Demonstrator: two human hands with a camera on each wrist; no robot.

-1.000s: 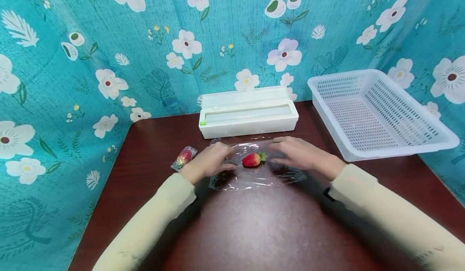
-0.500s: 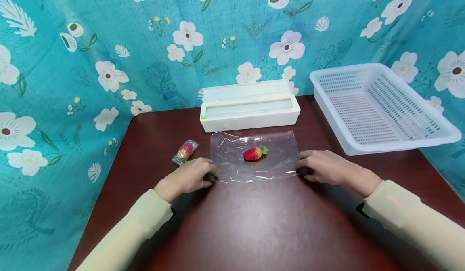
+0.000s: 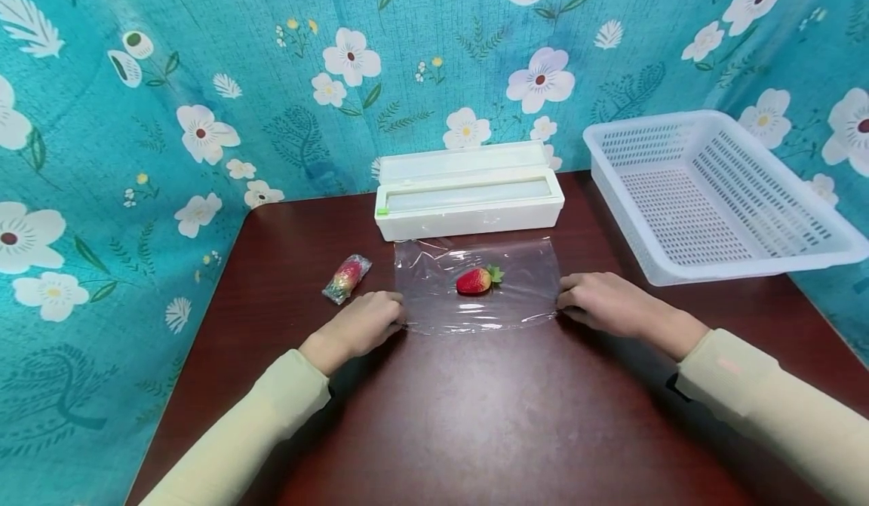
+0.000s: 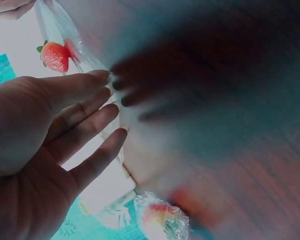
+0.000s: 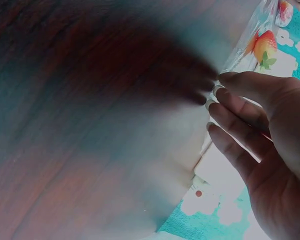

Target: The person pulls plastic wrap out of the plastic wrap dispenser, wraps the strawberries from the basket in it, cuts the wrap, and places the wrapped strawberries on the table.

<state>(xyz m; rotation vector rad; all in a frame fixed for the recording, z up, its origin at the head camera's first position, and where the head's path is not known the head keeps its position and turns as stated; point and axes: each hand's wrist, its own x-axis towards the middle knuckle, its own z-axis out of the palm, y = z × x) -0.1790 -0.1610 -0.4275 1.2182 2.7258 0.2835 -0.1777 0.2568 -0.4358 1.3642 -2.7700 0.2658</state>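
Observation:
A sheet of clear cling film (image 3: pixel 434 302) lies spread on the table, with a red strawberry (image 3: pixel 473 281) on its side near the middle, leaves to the right. My left hand (image 3: pixel 363 321) pinches the film's near left corner, and my right hand (image 3: pixel 606 302) pinches the near right corner. Both wrist views show thumb and fingertips coming together at the film's edge, low over the table. Left of the sheet lies a second strawberry wrapped in film (image 3: pixel 347 279), just beyond my left hand.
Behind the sheet stands a white cling film box (image 3: pixel 468 223) with its lid raised and a green slider at the left. A white perforated basket (image 3: pixel 760 268) sits at the right. A blue flowered cloth (image 3: pixel 285 99) hangs around the dark red table (image 3: pixel 475 430).
Both hands have moved outward and nearer, from beside the strawberry to the film's near corners, where their fingers now pinch it. The strawberry stays in place on the film.

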